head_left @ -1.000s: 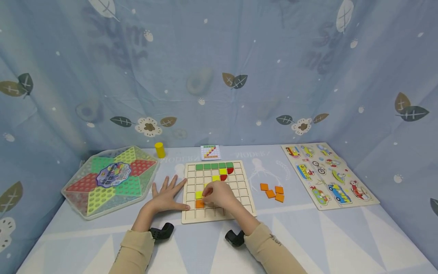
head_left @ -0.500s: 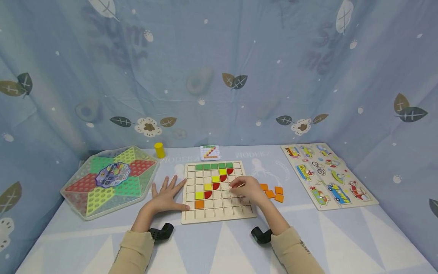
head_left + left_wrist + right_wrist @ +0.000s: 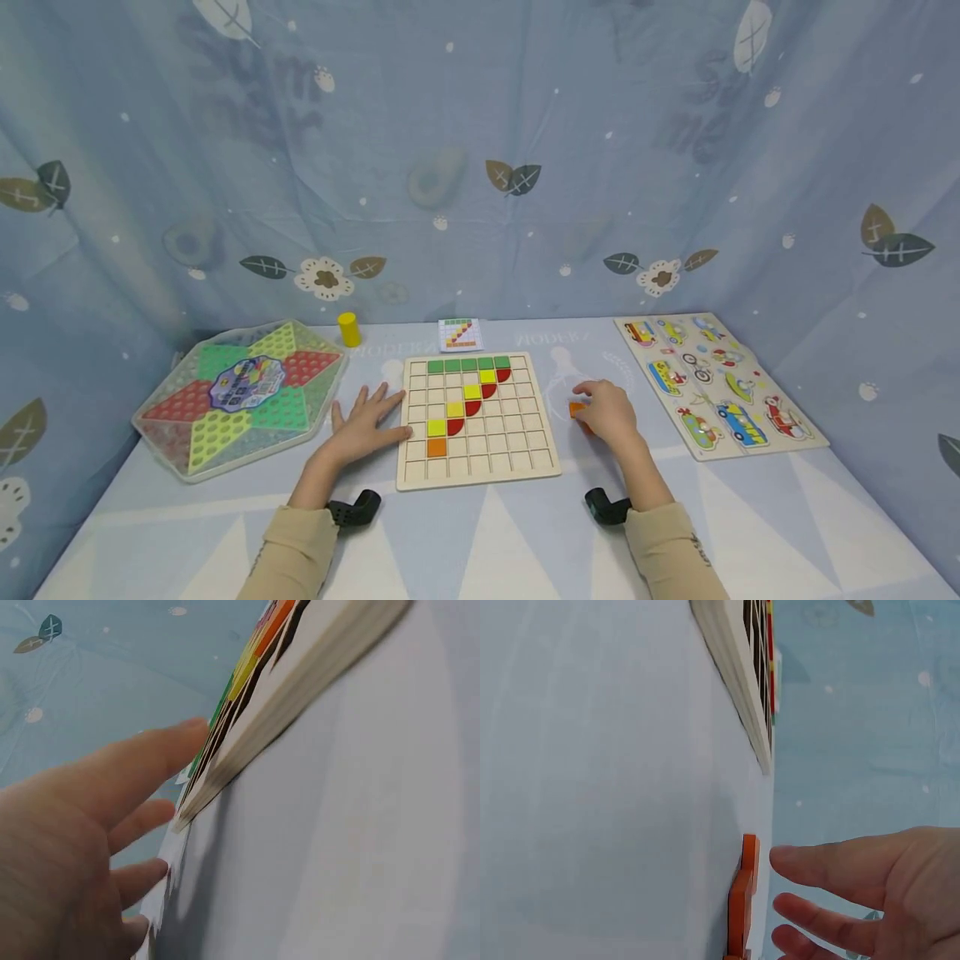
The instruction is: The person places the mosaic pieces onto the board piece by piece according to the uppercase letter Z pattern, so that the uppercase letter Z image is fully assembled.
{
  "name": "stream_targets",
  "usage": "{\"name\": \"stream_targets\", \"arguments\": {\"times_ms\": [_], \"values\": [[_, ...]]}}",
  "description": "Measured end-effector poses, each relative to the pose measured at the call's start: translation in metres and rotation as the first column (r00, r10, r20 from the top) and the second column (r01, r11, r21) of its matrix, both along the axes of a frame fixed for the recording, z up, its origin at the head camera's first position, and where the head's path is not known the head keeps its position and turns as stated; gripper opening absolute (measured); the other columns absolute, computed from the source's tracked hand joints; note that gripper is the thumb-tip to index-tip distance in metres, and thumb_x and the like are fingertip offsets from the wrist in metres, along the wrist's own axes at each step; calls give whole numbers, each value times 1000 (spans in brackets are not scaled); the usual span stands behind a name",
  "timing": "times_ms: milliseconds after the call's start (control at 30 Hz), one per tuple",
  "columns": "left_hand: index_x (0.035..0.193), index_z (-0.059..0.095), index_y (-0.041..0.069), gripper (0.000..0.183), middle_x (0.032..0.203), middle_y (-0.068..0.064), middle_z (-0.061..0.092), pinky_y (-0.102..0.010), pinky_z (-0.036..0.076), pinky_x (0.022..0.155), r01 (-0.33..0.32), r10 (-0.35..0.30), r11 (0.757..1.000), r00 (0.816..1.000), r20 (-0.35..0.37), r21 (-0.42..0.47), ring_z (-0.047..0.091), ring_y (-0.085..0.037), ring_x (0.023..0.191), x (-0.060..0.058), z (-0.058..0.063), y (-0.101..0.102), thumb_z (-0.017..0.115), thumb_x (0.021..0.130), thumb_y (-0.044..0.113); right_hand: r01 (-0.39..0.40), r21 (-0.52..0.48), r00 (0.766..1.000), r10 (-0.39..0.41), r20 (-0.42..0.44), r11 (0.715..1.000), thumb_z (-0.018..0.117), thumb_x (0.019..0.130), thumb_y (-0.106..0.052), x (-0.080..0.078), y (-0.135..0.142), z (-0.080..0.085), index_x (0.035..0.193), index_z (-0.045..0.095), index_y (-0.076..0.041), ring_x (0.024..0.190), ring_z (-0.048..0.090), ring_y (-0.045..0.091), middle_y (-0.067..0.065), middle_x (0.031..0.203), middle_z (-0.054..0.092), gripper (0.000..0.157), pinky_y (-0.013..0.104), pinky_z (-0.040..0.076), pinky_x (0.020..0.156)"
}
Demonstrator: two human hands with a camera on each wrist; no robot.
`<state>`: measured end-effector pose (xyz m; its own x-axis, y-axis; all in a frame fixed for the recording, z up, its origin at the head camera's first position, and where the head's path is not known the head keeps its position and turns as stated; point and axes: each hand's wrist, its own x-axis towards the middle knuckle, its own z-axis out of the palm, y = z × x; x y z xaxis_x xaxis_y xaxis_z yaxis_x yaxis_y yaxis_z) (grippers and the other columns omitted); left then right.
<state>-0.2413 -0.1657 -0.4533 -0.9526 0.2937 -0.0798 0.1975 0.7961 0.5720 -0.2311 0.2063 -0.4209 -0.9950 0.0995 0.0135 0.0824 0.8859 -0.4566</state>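
A wooden grid board lies in the middle of the table. Along its top runs a row of green tiles; yellow squares and red rounded pieces step diagonally down to one orange tile. My left hand is spread flat at the board's left edge, thumb and a fingertip right at the rim. To the right of the board, my right hand hovers over loose orange tiles, mostly covering them in the head view. In the right wrist view its thumb and fingers are apart, with nothing between them.
Behind the board lies a small pattern card, with a yellow cylinder to its left. A hexagonal star-patterned game board occupies the left side. On the right is a wooden picture puzzle. A blue curtain hangs behind.
My right hand has left the grid board near the orange tile and moved right, to the loose orange tiles. The left hand has barely moved.
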Motion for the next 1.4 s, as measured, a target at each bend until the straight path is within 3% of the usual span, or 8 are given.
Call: {"name": "stream_targets", "arguments": {"times_ms": [267,467,700,867,1067,1133,1267,1400], "values": [[128,56,11,52,148,-13,31,-62,-16,102,56,-46,988,997,-69,143,3,-44,138,-2,-4,1,68,80,29,27,-16,994,-26,105,999,67,78,-6,-1,9,-2,105,67,1,79,54,25,14,93,63,27,39,47,72],[124,58,12,50,148,-12,32,-62,-18,101,82,-74,985,996,-59,150,6,-44,138,-3,-4,0,71,78,27,28,-25,993,-25,112,999,68,78,-9,-3,12,-4,95,67,-1,71,51,21,8,80,60,19,33,43,64],[125,57,13,55,149,-13,30,-61,-19,100,92,-87,984,995,-41,151,4,-44,138,-3,-6,-1,72,75,28,39,-189,996,-23,82,981,70,78,-9,-5,14,-2,87,60,-4,67,53,19,8,78,60,14,28,44,59],[127,56,13,61,149,-13,29,-61,-20,100,93,-89,987,996,-31,135,3,-44,138,-4,-6,0,75,71,29,22,-377,999,-8,38,926,69,80,-10,-7,0,4,95,66,-5,76,59,20,9,87,65,16,30,48,63],[127,56,13,62,150,-13,28,-60,-20,100,90,-88,988,996,-23,123,2,-43,139,-4,-6,2,75,71,29,-26,-639,997,67,41,769,66,83,-6,-6,-37,10,99,67,1,76,63,21,10,85,66,18,37,52,74],[127,55,14,62,150,-13,28,-60,-20,101,89,-87,989,996,-22,120,2,-43,139,-4,-5,2,75,71,29,-26,-671,994,91,62,741,66,83,-7,-6,-51,10,99,66,1,74,63,20,9,84,65,18,35,53,73],[128,55,13,62,149,-14,28,-61,-19,100,93,-91,989,996,-25,118,2,-43,138,-4,-5,1,75,71,29,-40,-688,982,156,107,725,67,83,-8,-3,-79,7,97,67,0,72,62,20,8,85,65,16,32,54,71],[129,54,13,64,150,-14,28,-61,-19,100,101,-98,988,995,-31,114,2,-43,139,-4,-6,0,74,71,32,-103,-627,967,225,119,773,70,81,-12,-1,-100,0,90,69,-4,71,58,17,5,79,64,12,26,50,66]]}}
